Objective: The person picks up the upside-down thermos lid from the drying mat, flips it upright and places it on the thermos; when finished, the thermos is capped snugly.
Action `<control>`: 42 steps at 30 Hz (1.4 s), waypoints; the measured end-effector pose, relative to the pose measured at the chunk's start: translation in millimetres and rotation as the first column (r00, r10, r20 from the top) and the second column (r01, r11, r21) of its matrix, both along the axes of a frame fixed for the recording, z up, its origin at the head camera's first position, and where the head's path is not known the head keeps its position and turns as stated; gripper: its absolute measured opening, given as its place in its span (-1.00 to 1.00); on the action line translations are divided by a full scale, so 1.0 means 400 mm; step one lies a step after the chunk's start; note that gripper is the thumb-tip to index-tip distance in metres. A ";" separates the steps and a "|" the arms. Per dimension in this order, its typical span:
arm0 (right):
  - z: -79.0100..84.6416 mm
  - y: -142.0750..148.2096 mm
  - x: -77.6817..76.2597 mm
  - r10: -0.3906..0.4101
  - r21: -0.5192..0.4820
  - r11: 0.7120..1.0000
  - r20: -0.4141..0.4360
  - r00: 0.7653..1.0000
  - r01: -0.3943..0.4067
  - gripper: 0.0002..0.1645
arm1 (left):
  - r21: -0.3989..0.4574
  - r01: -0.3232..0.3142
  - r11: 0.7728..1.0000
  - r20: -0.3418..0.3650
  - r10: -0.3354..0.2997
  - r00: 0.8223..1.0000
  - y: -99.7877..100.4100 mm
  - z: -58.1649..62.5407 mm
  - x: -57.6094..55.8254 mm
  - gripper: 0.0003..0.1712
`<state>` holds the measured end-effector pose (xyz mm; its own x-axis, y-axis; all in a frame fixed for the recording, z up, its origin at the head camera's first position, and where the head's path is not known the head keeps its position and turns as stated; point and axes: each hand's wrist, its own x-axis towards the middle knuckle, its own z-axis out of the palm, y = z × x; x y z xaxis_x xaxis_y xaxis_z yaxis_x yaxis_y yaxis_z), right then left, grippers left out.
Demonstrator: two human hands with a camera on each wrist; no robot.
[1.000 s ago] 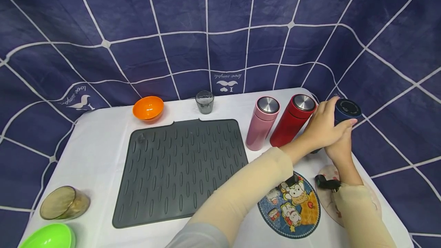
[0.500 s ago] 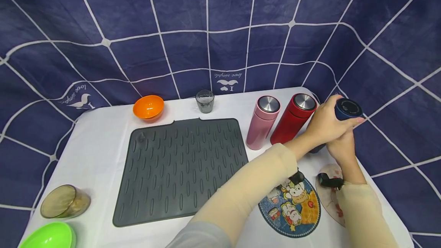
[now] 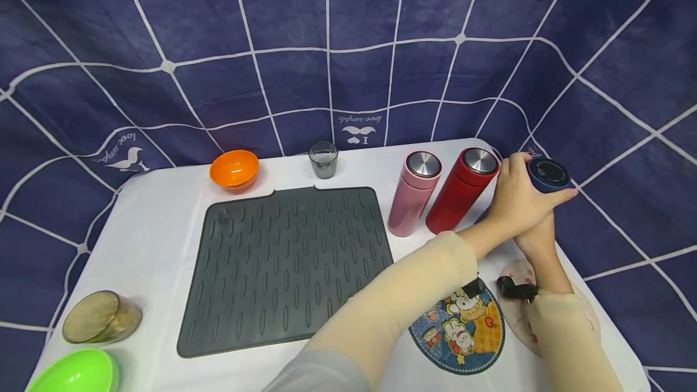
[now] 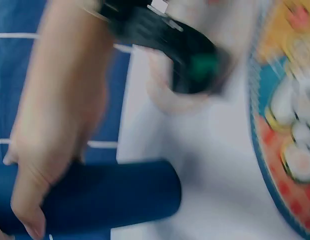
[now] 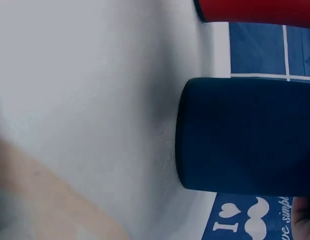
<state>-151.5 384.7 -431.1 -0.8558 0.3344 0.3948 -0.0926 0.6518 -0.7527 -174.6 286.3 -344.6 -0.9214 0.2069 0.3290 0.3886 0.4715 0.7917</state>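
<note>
At the far right of the table, a dark blue vacuum flask (image 3: 549, 174) stays between both hands. My left hand (image 3: 517, 198) grips it at the top, fingers behind the lid and thumb stretched across the near side. Lower down, my right hand (image 3: 539, 235) holds the body; the left hand partly hides it in the head view. In the left wrist view, the right hand (image 4: 50, 145) wraps its thumb over the blue body (image 4: 120, 195). The right wrist view shows the flask's base (image 5: 235, 135) close over the white tablecloth.
A red flask (image 3: 460, 195) and a pink flask (image 3: 414, 195) stand left of the hands. Round cartoon mats (image 3: 463, 343) lie below the forearms. Further left are a grey ridged mat (image 3: 288, 265), orange bowl (image 3: 234, 169), small glass (image 3: 323, 161), amber glass (image 3: 103, 318) and green bowl (image 3: 78, 372).
My left hand has turned slightly around the flask's top, its thumb tip moving to the right. The right hand keeps its hold on the body, and the flask has barely moved.
</note>
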 end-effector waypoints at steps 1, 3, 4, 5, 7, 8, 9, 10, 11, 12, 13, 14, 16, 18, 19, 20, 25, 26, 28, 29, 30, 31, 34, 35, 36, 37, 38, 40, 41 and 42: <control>0.001 -0.002 -0.001 -0.001 -0.005 1.000 0.003 1.000 0.001 -0.48 | -0.003 0.009 1.000 -0.007 -0.009 1.000 -0.004 -0.002 -0.002 -0.06; 0.004 -0.004 -0.002 0.002 -0.003 1.000 0.014 1.000 -0.002 -0.49 | -0.019 0.052 0.998 -0.019 -0.053 0.998 -0.015 -0.004 -0.008 -0.08; 0.004 -0.004 -0.002 0.015 -0.023 1.000 0.016 1.000 -0.014 -0.50 | -0.016 0.082 0.997 -0.021 -0.082 0.996 -0.020 -0.005 -0.012 -0.08; 0.005 -0.005 -0.002 0.022 -0.044 0.999 0.021 1.000 -0.021 -0.51 | -0.016 0.112 0.994 -0.018 -0.112 0.994 -0.026 -0.005 -0.016 -0.08; 0.006 -0.007 -0.001 0.032 -0.086 0.996 0.031 0.999 -0.029 -0.54 | -0.019 0.166 0.986 -0.011 -0.166 0.986 -0.036 -0.006 -0.025 -0.09; 0.006 -0.008 -0.001 0.034 -0.110 0.993 0.039 0.999 -0.030 -0.53 | -0.023 0.190 0.982 -0.005 -0.190 0.982 -0.040 -0.006 -0.028 -0.09; 0.006 -0.009 0.000 0.034 -0.134 0.991 0.048 0.998 -0.028 -0.52 | -0.027 0.207 0.978 0.005 -0.207 0.978 -0.043 -0.006 -0.030 -0.09; 0.006 -0.009 0.001 0.031 -0.158 0.987 0.058 0.998 -0.021 -0.49 | -0.031 0.221 0.975 0.011 -0.220 0.975 -0.045 -0.007 -0.030 -0.09; 0.006 -0.009 0.003 0.015 -0.143 0.990 0.075 0.997 -0.004 -0.49 | -0.035 0.222 0.975 0.023 -0.221 0.975 -0.045 -0.007 -0.027 -0.09; 0.006 -0.008 0.005 -0.001 -0.117 0.993 0.093 0.996 0.012 -0.47 | -0.040 0.212 0.977 0.027 -0.211 0.977 -0.043 -0.007 -0.023 -0.09; 0.005 -0.007 0.007 -0.007 -0.091 0.996 0.092 0.996 0.015 -0.48 | -0.039 0.193 0.980 0.037 -0.192 0.981 -0.038 -0.006 -0.017 -0.07; 0.003 -0.005 0.009 -0.010 -0.068 0.998 0.092 0.996 0.016 -0.47 | -0.029 0.169 0.985 0.050 -0.167 0.985 -0.032 -0.006 -0.010 -0.03; 0.000 -0.004 0.012 -0.011 -0.011 1.000 0.079 0.997 0.012 -0.49 | 0.003 0.088 0.996 0.066 -0.088 0.994 -0.017 -0.003 0.004 0.02; -0.003 -0.005 0.013 0.001 0.001 1.000 0.047 0.999 -0.001 -0.49 | 0.034 -0.005 0.999 0.076 0.002 0.997 -0.004 0.002 0.015 0.04; -0.004 -0.006 0.012 0.006 0.001 1.000 0.027 1.000 -0.006 -0.50 | 0.044 -0.044 0.998 0.080 0.040 0.996 0.001 0.003 0.017 0.04; -0.005 -0.008 0.010 0.005 -0.010 1.000 0.023 1.000 -0.005 -0.49 | 0.049 -0.069 0.996 0.073 0.066 0.995 0.004 0.004 0.018 0.01; 0.002 -0.011 0.000 0.013 -0.080 0.997 0.015 1.000 -0.012 -0.47 | 0.020 -0.055 0.998 0.004 0.055 0.998 -0.008 0.004 0.002 -0.11; 0.003 -0.010 -0.003 0.025 -0.116 0.993 0.017 1.000 -0.023 -0.49 | 0.024 -0.025 0.999 -0.005 0.025 1.000 -0.012 0.005 -0.003 -0.12; 0.006 -0.005 -0.008 0.050 -0.188 0.981 0.015 0.999 -0.047 -0.50 | 0.032 0.030 0.999 -0.010 -0.030 1.000 -0.019 0.007 -0.014 -0.14; 0.007 -0.003 -0.010 0.059 -0.219 0.974 0.016 0.998 -0.054 -0.51 | 0.042 0.062 0.997 -0.004 -0.062 0.998 -0.022 0.009 -0.020 -0.15; 0.008 0.000 -0.012 0.072 -0.246 0.967 0.018 0.997 -0.065 -0.51 | 0.046 0.091 0.995 0.002 -0.091 0.996 -0.024 0.011 -0.026 -0.16; 0.009 0.002 -0.014 0.082 -0.265 0.962 0.021 0.996 -0.074 -0.50 | 0.049 0.118 0.992 0.013 -0.119 0.993 -0.027 0.014 -0.031 -0.18; 0.009 0.002 -0.016 0.086 -0.265 0.962 0.047 0.995 -0.071 -0.49 | 0.071 0.178 0.981 0.071 -0.183 0.980 -0.032 0.018 -0.038 -0.22; 0.009 0.000 -0.015 0.081 -0.261 0.963 0.056 0.995 -0.064 -0.50 | 0.071 0.184 0.980 0.089 -0.190 0.978 -0.033 0.017 -0.037 -0.23; 0.008 -0.002 -0.012 0.075 -0.252 0.966 0.066 0.995 -0.056 -0.50 | 0.070 0.186 0.980 0.101 -0.193 0.976 -0.032 0.016 -0.033 -0.22; 0.008 -0.004 -0.008 0.062 -0.232 0.972 0.077 0.995 -0.043 -0.52 | 0.063 0.176 0.982 0.110 -0.183 0.977 -0.030 0.015 -0.028 -0.21; 0.007 -0.007 -0.005 0.047 -0.196 0.980 0.082 0.995 -0.031 -0.55 | 0.056 0.160 0.985 0.112 -0.166 0.980 -0.026 0.013 -0.021 -0.19; 0.003 -0.009 0.004 0.025 -0.116 0.993 0.065 0.998 -0.018 -0.58 | 0.046 0.089 0.995 0.125 -0.095 0.988 -0.011 0.011 -0.003 -0.10; 0.001 -0.008 0.009 0.013 -0.077 0.997 0.051 0.999 -0.009 -0.59 | 0.051 0.044 0.998 0.126 -0.051 0.991 0.000 0.010 0.006 -0.06; -0.001 -0.008 0.013 0.011 -0.046 0.999 0.033 0.999 -0.010 -0.59 | 0.064 -0.003 0.998 0.123 -0.005 0.992 0.010 0.010 0.014 -0.02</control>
<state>-146.3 381.7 -431.3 -0.8719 0.3421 0.3505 -0.0737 0.6159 -0.7844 -168.8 290.3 -340.8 -0.9556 0.1899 0.2254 0.2865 0.4182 0.8620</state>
